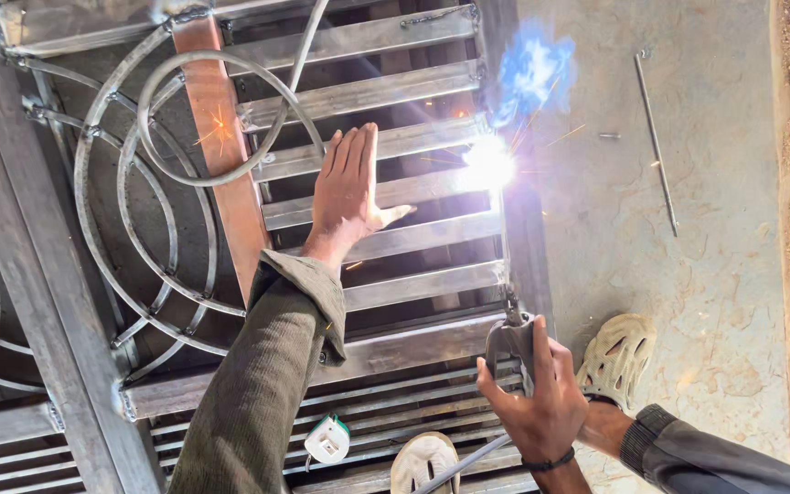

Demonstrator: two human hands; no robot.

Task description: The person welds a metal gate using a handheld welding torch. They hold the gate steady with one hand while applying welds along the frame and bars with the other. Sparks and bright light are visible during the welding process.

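Your left hand is hovering flat, fingers spread and pinching nothing, over the metal gate's slats. Your right hand is gripping the welding holder, near and right. Its rod is reaching far into a white glare that is hiding the tip.

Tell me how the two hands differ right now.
The left hand is open and flat, fingers together, raised over the metal slats; the right hand is closed around the welding holder. The left hand holds nothing, the right grips a tool with a cable. The right wrist wears a dark band; the left shows none. Both are bare.
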